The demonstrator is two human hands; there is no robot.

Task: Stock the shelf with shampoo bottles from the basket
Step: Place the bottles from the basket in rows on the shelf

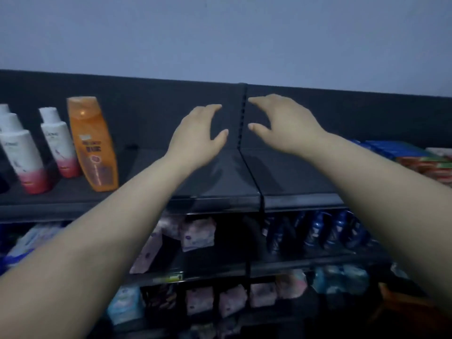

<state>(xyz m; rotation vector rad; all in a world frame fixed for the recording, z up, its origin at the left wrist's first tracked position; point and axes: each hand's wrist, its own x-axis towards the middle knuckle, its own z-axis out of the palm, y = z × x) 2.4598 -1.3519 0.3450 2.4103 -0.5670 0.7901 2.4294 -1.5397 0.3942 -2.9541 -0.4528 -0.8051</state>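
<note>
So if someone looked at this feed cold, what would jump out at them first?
Two bare arms reaching up over the dark top shelf, the left hand and right hand open and empty either side of the central upright. Next, the orange bottle standing at the shelf's left beside white-and-pink bottles.

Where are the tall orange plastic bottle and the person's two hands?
tall orange plastic bottle [94,148]: head view, label front.
left hand [198,133]: head view, back of hand.
right hand [286,126]: head view, back of hand.

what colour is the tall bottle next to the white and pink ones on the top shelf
Orange, with a matching orange cap: the tall orange plastic bottle, clearest in the head view.
</note>
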